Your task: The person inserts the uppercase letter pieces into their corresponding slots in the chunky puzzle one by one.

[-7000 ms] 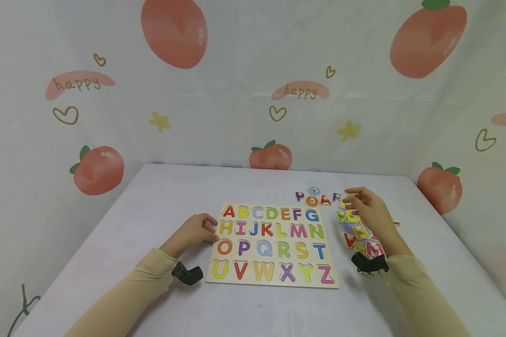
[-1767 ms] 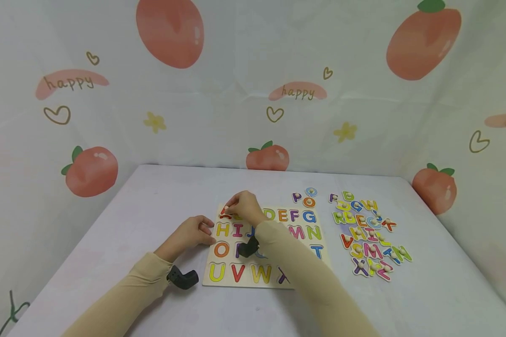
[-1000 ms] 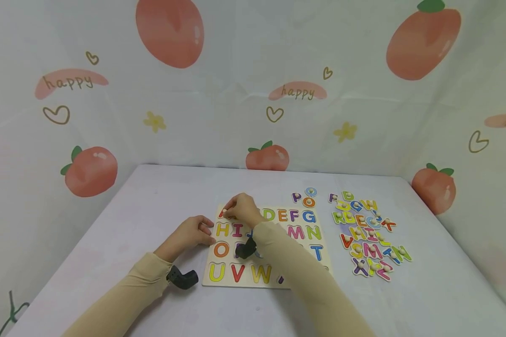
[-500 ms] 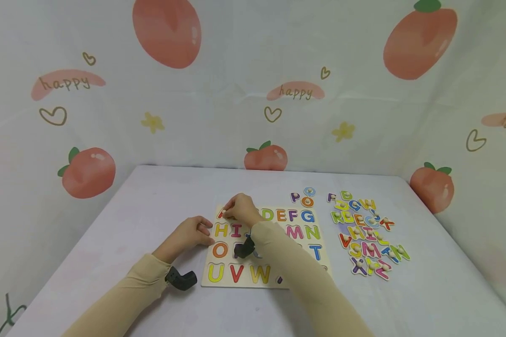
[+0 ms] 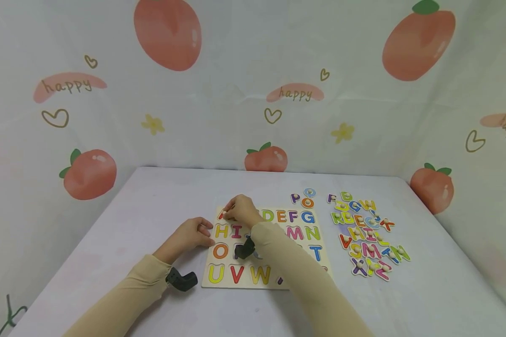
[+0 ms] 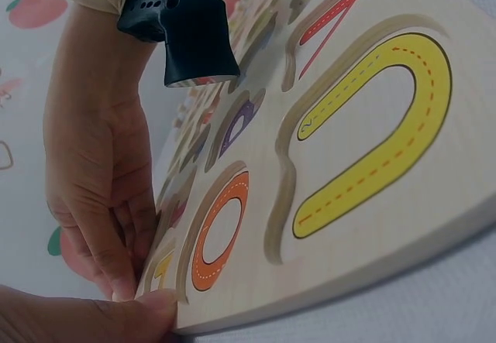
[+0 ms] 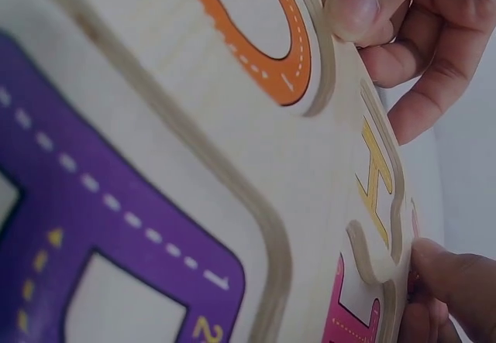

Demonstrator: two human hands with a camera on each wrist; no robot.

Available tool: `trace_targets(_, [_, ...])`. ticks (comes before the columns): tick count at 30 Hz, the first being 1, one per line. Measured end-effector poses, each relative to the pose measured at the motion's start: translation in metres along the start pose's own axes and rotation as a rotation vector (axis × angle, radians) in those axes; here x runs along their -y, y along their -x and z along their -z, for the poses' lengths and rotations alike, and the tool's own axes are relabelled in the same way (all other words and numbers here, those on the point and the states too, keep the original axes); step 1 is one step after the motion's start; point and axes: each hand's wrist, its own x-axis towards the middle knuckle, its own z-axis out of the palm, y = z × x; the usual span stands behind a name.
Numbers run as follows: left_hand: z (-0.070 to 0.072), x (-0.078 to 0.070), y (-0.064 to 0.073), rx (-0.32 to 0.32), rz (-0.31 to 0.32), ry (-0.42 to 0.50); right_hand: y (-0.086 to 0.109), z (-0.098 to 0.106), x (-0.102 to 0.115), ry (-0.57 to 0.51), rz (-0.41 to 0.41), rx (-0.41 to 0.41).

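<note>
A wooden alphabet puzzle board (image 5: 249, 284) lies flat on the white table. My right hand (image 5: 243, 210) reaches over it and pinches the knob of a red letter A piece (image 5: 221, 215) at the top-left slot; the fingers partly cover the piece. In the right wrist view, that hand (image 7: 449, 281) is beyond the yellow H slot. My left hand (image 5: 191, 233) rests against the board's left edge, with relaxed fingers. Seen from the left wrist, its thumb (image 6: 159, 312) touches the edge near the orange O. My right forearm hides several slots.
Loose knobbed letter pieces, such as the pink M (image 5: 371, 251), lie in a group right of the board. A purple P (image 5: 295, 198), an orange O (image 5: 307, 203) and a light-blue Q (image 5: 309, 192) lie behind it. A printed cloth (image 5: 219, 131) hangs behind the table.
Over seven seconds, my right hand has come left from the loose letters to the board's top-left slot, bringing the red A from beside the O. During the last second both hands stay nearly still.
</note>
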Motion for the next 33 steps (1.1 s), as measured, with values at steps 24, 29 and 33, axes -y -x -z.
trace_targets(24, [-0.003,0.0,0.001,-0.007,0.041,0.023,0.042,0.095,-0.01,-0.082,0.185,0.052])
trace_targets(29, [-0.004,0.002,0.002,-0.021,0.036,0.029,0.062,0.131,-0.025,-0.097,0.195,0.016])
trace_targets(33, [-0.003,0.001,0.001,-0.024,0.03,0.033,0.076,0.159,-0.041,-0.111,0.201,-0.024])
